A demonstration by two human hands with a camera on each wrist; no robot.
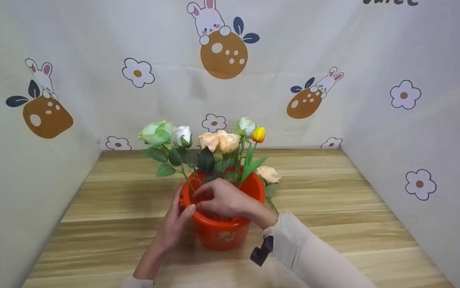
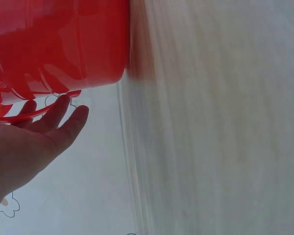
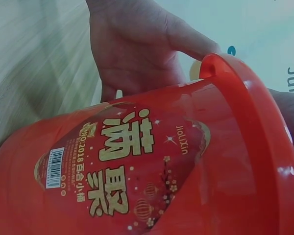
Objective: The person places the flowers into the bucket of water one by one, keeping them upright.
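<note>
A red bucket [image 1: 223, 234] stands on the table with several artificial flowers leaning out of it. My left hand [image 1: 175, 224] holds it at the left, thumb on the rim and fingers along the outside wall; the left wrist view shows these fingers [image 2: 63, 122] by the red handle [image 2: 27, 116]. My right hand [image 1: 223, 198] reaches over the rim, its fingertips pinching the lower stem of a green rose [image 1: 157, 134] that tilts left. Beside that rose is a white rose [image 1: 182, 136]. Peach roses [image 1: 218, 141], a pale green rose [image 1: 245, 127] and a yellow tulip [image 1: 258, 135] rise at the back.
Another peach rose [image 1: 268, 174] lies on the wooden table [image 1: 326, 208] right of the bucket. Printed cloth walls [image 1: 165, 100] enclose the table at the back and both sides. A black strap [image 1: 262, 251] hangs at the right sleeve.
</note>
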